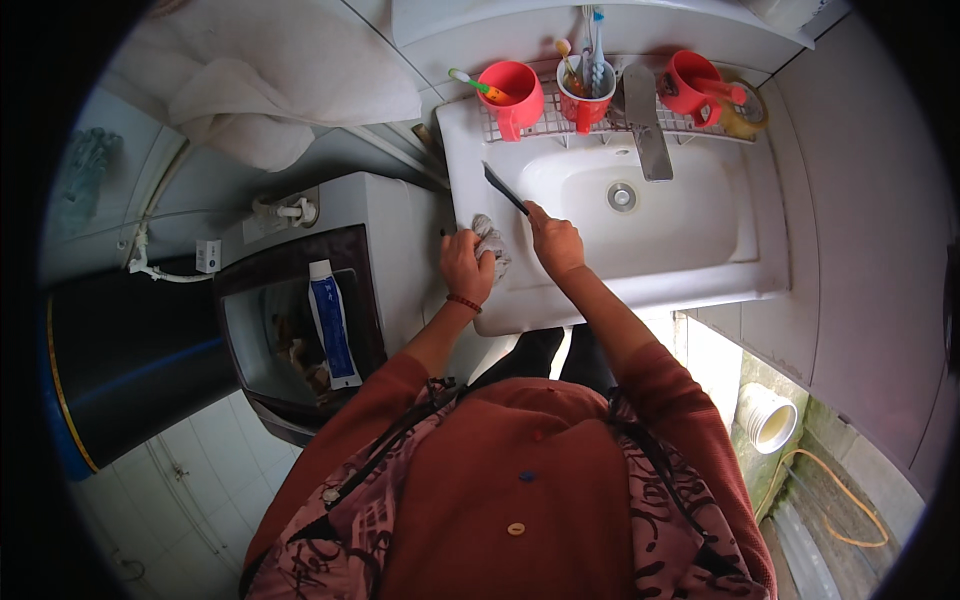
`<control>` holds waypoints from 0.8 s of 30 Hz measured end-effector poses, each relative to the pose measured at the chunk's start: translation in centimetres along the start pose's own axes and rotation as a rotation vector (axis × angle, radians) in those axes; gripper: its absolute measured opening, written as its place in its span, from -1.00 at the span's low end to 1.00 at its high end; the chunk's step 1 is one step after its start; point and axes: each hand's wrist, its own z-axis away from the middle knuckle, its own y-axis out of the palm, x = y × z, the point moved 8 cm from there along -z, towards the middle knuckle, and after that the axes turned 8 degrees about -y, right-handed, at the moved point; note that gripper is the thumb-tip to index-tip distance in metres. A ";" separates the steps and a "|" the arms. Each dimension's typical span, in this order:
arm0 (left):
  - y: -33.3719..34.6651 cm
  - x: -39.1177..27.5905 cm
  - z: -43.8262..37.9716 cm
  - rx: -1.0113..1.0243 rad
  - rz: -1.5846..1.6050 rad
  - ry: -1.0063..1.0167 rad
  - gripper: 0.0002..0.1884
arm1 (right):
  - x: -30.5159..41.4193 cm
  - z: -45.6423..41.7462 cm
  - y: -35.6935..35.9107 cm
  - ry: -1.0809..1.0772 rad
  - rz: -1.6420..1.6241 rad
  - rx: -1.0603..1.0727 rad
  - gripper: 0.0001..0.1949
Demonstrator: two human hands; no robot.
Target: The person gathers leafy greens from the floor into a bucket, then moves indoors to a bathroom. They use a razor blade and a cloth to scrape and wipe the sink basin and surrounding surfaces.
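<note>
My right hand (557, 241) grips a slim dark tool (504, 186) by one end. Its far end points up and left over the left rim of a white ceramic washbasin (540, 304); whether it is a brush or a blade I cannot tell. Left of it, my left hand (466, 264) holds a crumpled grey cloth (491, 244) above that same rim. A small dark tip shows beside the left fingers, the rest of it hidden. The basin's metal drain (621, 197) and flat metal faucet (649, 131) lie to the right of both hands.
Behind the basin, a wire rack (551, 112) carries a pink mug (517, 94), a red-and-white mug (581, 101) with toothbrushes, a red mug (686, 82) and a tape roll (744, 109). At left, a toothpaste tube (332, 326) lies on a washing machine (390, 247). A white towel (285, 82) hangs above.
</note>
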 end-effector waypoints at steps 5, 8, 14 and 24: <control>0.0 0.5 0.1 0.005 -0.015 -0.004 -0.87 | 0.0 6.8 0.9 -0.087 -0.015 0.024 -0.63; -0.2 0.8 0.4 0.000 -0.022 -0.006 -0.87 | -0.2 6.6 -1.7 -0.119 -0.033 -0.032 -0.69; -0.2 0.4 0.2 0.005 -0.036 -0.003 -0.86 | -4.5 -2.7 -5.1 0.201 0.213 -0.113 -0.64; -0.9 0.3 0.3 -0.032 -0.015 -0.007 -0.88 | -3.4 -2.3 -3.2 0.214 0.294 0.089 -0.60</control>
